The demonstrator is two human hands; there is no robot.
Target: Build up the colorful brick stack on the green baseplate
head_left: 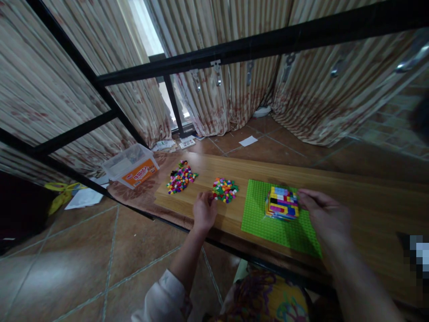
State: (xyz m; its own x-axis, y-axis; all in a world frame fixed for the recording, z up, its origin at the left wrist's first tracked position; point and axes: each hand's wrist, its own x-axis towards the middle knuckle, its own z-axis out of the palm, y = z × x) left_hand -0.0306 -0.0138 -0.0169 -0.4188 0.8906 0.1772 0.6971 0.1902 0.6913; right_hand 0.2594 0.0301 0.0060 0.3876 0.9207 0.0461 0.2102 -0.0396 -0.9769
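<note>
A green baseplate (268, 223) lies on the wooden table (368, 210). On it stands a multicoloured block of stacked bricks (282, 202). My right hand (323, 213) rests at the block's right side, fingers curled and touching it. My left hand (203, 211) is closed in a loose fist at the near edge of a small pile of loose bricks (225, 189); what its fingers hold is hidden. A second pile of loose bricks (181, 178) lies further left.
A clear plastic box with an orange label (131, 166) sits at the table's left end. A black metal frame (234, 49) crosses overhead before striped curtains. Papers (248, 141) lie on the tiled floor.
</note>
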